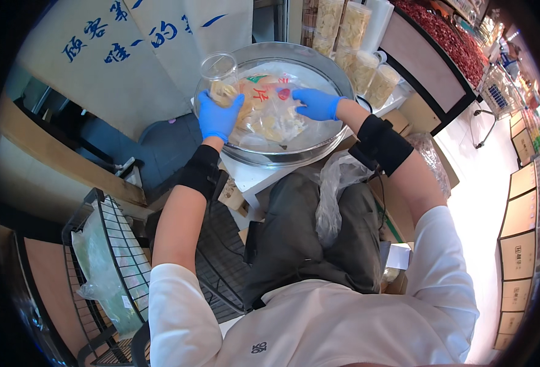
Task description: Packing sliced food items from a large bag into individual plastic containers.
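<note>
In a blue glove, my left hand (218, 118) grips a clear plastic jar (219, 69), tilted at the left rim of a round metal pan (283, 158). Pale dried slices (223, 91) lie in the lower part of the jar. A clear plastic bag (263, 121) with red and green print rests in the pan and holds more pale pieces. My right hand (319, 104), also gloved in blue, is over the bag's right side with its fingers bent. Whether those fingers pinch the film or a slice is hidden.
Filled clear jars (354, 27) stand stacked behind the pan on the right. The pan sits on a white table (247, 176). A loose plastic bag (331, 197) lies across my lap. At lower left is a black wire basket (123, 257); a shopping cart (499, 91) stands far right.
</note>
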